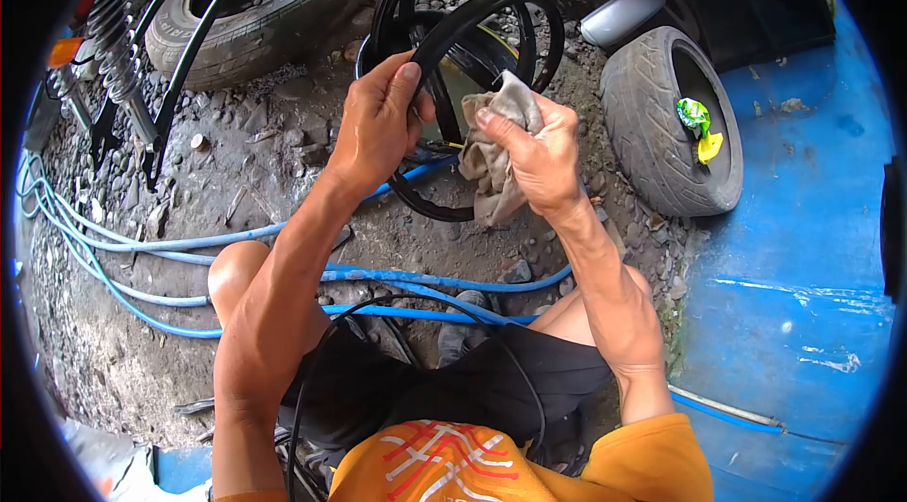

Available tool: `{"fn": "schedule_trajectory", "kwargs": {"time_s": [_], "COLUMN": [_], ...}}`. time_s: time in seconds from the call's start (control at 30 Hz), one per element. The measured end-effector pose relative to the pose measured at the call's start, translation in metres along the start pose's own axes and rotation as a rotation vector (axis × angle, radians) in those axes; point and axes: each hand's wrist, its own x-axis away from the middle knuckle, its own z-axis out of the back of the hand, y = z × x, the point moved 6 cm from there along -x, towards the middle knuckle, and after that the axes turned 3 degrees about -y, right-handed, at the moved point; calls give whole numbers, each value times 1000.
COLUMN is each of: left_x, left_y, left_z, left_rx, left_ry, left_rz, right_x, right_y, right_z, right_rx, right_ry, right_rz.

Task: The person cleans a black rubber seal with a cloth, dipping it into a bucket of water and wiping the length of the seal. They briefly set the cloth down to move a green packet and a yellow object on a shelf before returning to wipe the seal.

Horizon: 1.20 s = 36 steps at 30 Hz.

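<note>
My left hand (pixel 380 122) is closed around a black rubber tube (pixel 453 28), which loops up and over toward the right. Bunched in my right hand (pixel 540 154) is a crumpled grey-beige cloth (pixel 493 183), pinched under the thumb. The cloth lies against a part of the black loops; what is inside its folds is hidden. Beneath the loops, between and beyond my hands, a round container (pixel 461 91) with a dark rim is partly covered by the tubing.
A large tire (pixel 274 44) and black metal parts with springs (pixel 118 68) lie at upper left. Another tire (pixel 652 115) holding green and yellow wrappers (pixel 694 117) stands at right beside a blue surface (pixel 794 247). Blue hoses (pixel 189 242) cross the stony ground before my knees.
</note>
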Motion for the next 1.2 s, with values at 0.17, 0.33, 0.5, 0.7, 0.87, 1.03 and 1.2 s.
{"fn": "schedule_trajectory", "kwargs": {"time_s": [0.17,0.33,0.5,0.7,0.87,1.03,1.2], "left_x": [2,7,11,12,14,15,10], "left_y": [-1,1,4,6,2,3,-4], "left_z": [-11,-21,-25,-26,-33,-33,-27], "left_rx": [-120,-142,-293,-408,-396,-262,-270], "left_ry": [-12,-61,-77,-192,-220,-206,-157], "left_rz": [-41,-53,-46,-67,-218,-76,-29], "right_x": [-5,-12,-7,-8,-19,-10,-3], "right_y": [9,10,13,13,-3,-4,4], "right_z": [3,5,-3,3,30,14,14], "right_rx": [31,-142,-21,-33,-21,74,129], "right_ry": [106,145,145,220,374,98,219], "right_rz": [43,50,60,116,99,25,39]}}
